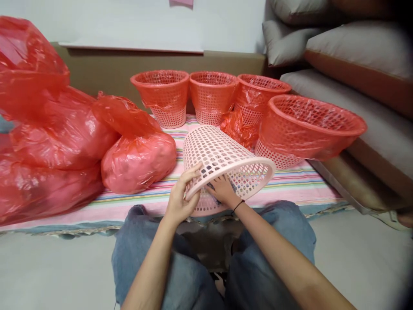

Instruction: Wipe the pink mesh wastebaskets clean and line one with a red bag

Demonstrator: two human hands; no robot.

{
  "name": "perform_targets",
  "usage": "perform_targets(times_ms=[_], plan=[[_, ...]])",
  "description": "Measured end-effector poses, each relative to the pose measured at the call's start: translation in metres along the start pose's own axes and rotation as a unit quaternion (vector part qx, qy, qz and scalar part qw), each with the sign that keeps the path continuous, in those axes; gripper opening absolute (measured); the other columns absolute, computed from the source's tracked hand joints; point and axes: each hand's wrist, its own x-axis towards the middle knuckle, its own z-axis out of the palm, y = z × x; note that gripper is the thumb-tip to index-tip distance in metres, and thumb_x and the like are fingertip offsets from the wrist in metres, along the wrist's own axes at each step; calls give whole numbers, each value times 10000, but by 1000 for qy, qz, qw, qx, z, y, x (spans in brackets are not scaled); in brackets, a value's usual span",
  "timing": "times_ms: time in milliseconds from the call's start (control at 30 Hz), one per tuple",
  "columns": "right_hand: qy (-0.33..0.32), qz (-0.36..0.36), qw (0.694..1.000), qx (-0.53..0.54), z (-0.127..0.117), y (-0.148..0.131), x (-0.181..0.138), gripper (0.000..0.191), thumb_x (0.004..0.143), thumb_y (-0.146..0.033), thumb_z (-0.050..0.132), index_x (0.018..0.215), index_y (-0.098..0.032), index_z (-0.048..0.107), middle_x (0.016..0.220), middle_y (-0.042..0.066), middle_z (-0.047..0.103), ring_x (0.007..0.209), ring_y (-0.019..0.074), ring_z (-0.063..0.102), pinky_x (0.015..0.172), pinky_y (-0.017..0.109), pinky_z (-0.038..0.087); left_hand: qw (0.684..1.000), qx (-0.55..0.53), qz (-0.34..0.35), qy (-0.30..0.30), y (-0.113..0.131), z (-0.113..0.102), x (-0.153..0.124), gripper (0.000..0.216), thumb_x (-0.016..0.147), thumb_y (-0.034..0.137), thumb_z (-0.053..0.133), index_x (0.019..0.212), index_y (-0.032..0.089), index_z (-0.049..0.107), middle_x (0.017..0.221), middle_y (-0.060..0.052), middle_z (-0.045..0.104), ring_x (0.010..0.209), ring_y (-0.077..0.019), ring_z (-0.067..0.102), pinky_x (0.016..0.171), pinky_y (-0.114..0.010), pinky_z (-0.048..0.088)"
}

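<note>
A pale pink perforated plastic wastebasket (pixel 213 144) lies tipped on its side, its open mouth facing me and to the right. My left hand (pixel 183 193) grips the near left of its rim, thumb in front and fingers on the outer wall. Reaching inside through the mouth, my right hand (pixel 222 189) presses a dark grey cloth (pixel 234 187) against the inner wall. Most of the cloth is hidden under the palm; dark patches show through the holes.
Several pink wastebaskets lined with red bags, such as this one (pixel 161 92) and the nearest (pixel 309 125), stand behind and to the right. Filled red plastic bags (pixel 138 159) lie left. A loose red bag (pixel 240 129) sits among the baskets on the striped cloth (pixel 155 189). Cushions (pixel 361 51) are stacked right.
</note>
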Motion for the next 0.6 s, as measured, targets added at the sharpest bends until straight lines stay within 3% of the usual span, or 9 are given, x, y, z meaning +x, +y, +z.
perform_targets(times_ms=[100, 200, 267, 333, 400, 467, 600], plan=[[-5, 31, 999, -6, 13, 3, -3, 517, 963, -452, 554, 1436, -244, 544, 1529, 84, 489, 1452, 363, 314, 1190, 617, 158, 1000, 8, -15, 6, -5, 9, -6, 448, 884, 124, 610, 1303, 218, 482, 1454, -186, 538, 1386, -266, 506, 1119, -493, 445], [-3, 58, 998, -6, 16, 7, -2, 531, 951, -474, 555, 1447, -283, 530, 1522, 58, 500, 1452, 346, 304, 1198, 579, 160, 997, 68, -29, 33, -9, 18, -21, 538, 867, 157, 655, 1361, 221, 453, 1454, -177, 529, 1392, -268, 488, 1142, -504, 409], [12, 97, 995, -7, 14, 9, 2, 544, 949, -460, 547, 1457, -266, 520, 1536, 71, 478, 1447, 358, 295, 1194, 559, 175, 987, 103, -88, 83, -12, 26, -37, 604, 873, 191, 654, 1423, 219, 405, 1457, -180, 514, 1385, -267, 492, 1137, -488, 412], [34, 148, 988, -6, 12, 10, 6, 563, 950, -436, 532, 1473, -230, 501, 1564, 102, 430, 1438, 385, 284, 1177, 560, 196, 969, 112, -193, 104, -14, 34, -55, 647, 882, 255, 655, 1459, 205, 365, 1449, -189, 513, 1318, -258, 553, 1072, -434, 473], [47, 185, 982, 1, 11, 8, 7, 579, 943, -428, 535, 1483, -223, 488, 1585, 113, 392, 1418, 406, 300, 1155, 572, 225, 951, 87, -289, 69, -16, 39, -67, 662, 909, 328, 620, 1485, 179, 331, 1394, -192, 568, 1180, -243, 645, 937, -370, 546], [49, 198, 979, 16, 10, 4, 7, 587, 922, -431, 567, 1475, -246, 497, 1596, 103, 377, 1394, 420, 332, 1131, 590, 259, 938, 81, -337, 20, -16, 41, -69, 616, 940, 375, 556, 1483, 163, 357, 1330, -179, 631, 1053, -237, 696, 837, -338, 562], [43, 197, 977, 63, 8, -6, 5, 593, 873, -374, 635, 1440, -232, 535, 1569, 126, 415, 1344, 409, 428, 1092, 583, 345, 930, 180, -320, -33, -9, 33, -48, 509, 938, 315, 494, 1429, 181, 493, 1183, -128, 727, 931, -252, 724, 792, -334, 529]])
